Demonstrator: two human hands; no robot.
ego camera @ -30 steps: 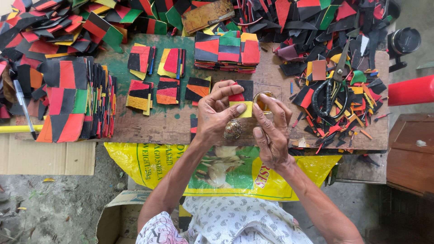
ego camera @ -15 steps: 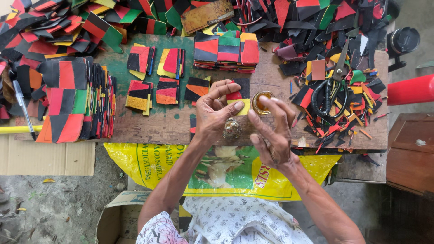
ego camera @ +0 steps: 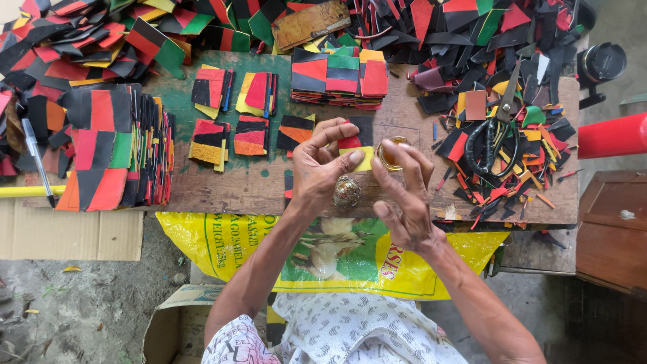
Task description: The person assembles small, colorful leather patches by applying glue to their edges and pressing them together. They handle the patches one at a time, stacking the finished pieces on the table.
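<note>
- left hand [ego camera: 317,172] pinches a black, red and yellow patch [ego camera: 356,143] near the bench's front edge; it looks thin, light, floppy; best gripped by its edges
- right hand [ego camera: 404,195], fingers loosely curled, fingertip over a small amber pot [ego camera: 391,152]

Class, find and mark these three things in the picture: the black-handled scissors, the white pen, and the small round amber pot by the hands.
Scissors [ego camera: 486,143], head view, on the black handle loops.
Pen [ego camera: 37,160], head view, on its white barrel.
Amber pot [ego camera: 391,152], head view, on its open top.
</note>
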